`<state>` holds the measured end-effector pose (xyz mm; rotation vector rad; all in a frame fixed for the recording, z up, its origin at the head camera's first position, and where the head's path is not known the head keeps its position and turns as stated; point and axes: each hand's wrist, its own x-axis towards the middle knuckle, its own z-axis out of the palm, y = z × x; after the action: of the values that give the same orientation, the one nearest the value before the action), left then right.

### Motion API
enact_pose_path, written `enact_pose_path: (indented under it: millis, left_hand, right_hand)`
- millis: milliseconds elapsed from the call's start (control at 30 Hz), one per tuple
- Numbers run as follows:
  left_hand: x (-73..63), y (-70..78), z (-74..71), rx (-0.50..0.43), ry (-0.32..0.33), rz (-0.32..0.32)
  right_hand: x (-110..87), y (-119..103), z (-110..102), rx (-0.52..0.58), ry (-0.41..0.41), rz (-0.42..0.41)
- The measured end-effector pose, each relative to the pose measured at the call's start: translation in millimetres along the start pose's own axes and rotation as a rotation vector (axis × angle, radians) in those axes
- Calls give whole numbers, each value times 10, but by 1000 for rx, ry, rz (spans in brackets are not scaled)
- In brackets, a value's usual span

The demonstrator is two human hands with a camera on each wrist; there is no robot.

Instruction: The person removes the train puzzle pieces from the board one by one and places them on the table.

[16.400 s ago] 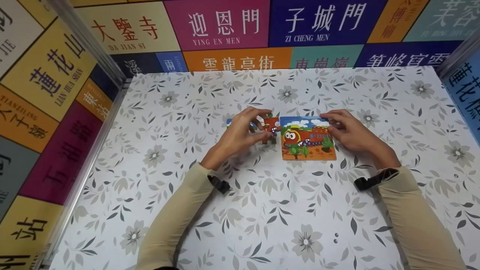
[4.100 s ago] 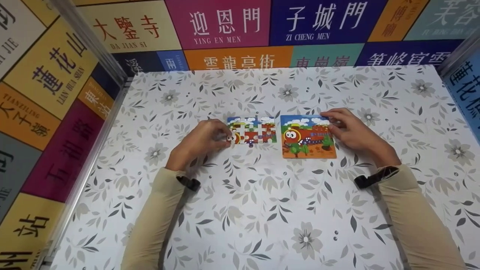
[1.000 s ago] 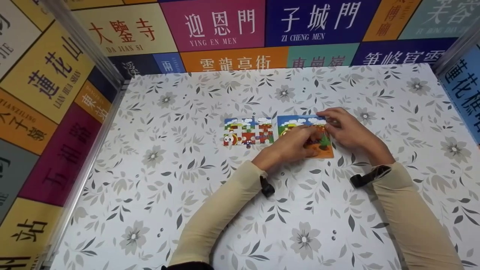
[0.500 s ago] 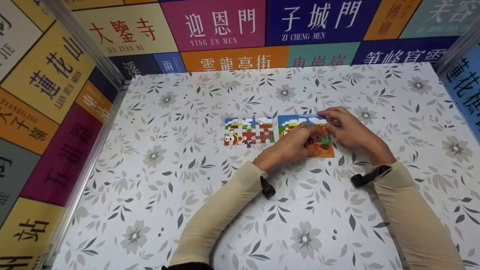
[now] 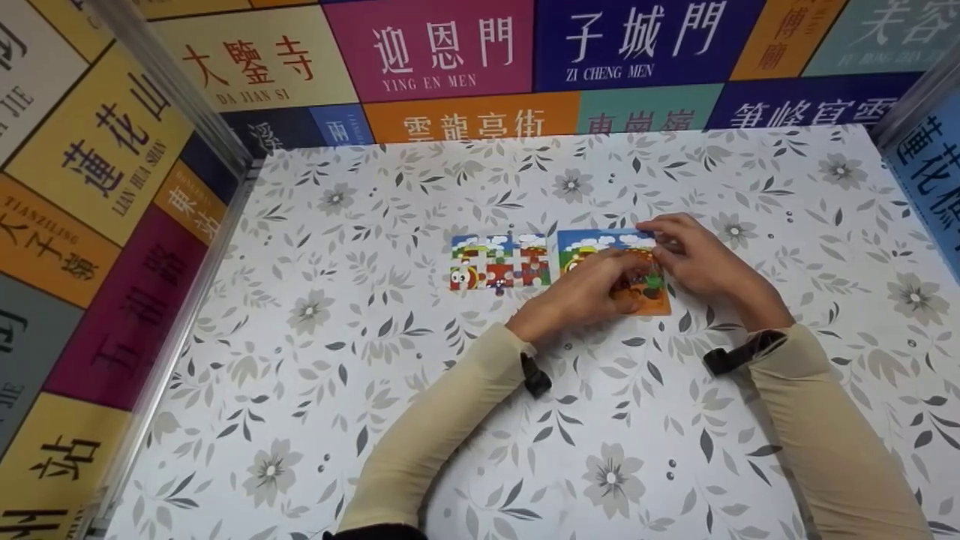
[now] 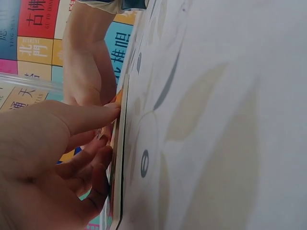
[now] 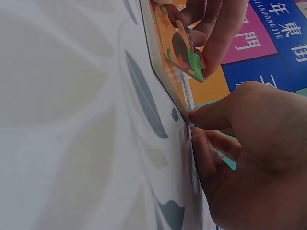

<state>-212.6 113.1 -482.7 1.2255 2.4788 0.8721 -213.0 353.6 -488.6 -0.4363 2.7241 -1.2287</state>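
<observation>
A square picture board (image 5: 577, 238) with a red train on it lies flat on the table, partly covered by my left hand (image 5: 581, 289). Between the fingers of that hand is a jigsaw piece (image 7: 183, 52) with a green plant on orange, tilted over the board in the right wrist view. The left thumb reaches the board's near edge in the left wrist view. At the board's right edge, my right hand (image 5: 701, 255) pinches the side with thumb and fingers. Left of the board lies a partly assembled jigsaw puzzle (image 5: 499, 273) of several joined pieces, showing the same train's upper part.
The table (image 5: 420, 420) has a white cover printed with grey leaves and flowers. Coloured panels with Chinese lettering (image 5: 450, 52) stand behind it and along both sides.
My left hand has left the puzzle's left side, where the train's eye piece now lies, and come right over the board. In the last second it barely moves. The right hand stays put.
</observation>
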Motion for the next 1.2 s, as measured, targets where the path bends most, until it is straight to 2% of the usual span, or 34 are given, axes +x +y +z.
enact_pose_path:
  millis: [167, 467, 967, 1200]
  left_hand:
    - [4, 13, 5, 58, -34, -16]
    - [13, 31, 14, 72, -61, -52]
    - [0, -17, -5, 58, 29, 37]
    - [-43, -32, -37, 42, 25, 29]
  right_hand:
    - [-1, 3, -3, -3, -6, 4]
    - [-5, 4, 0, -7, -7, 22]
    - [4, -8, 2, -13, -3, 6]
    - [4, 8, 5, -32, 5, 9]
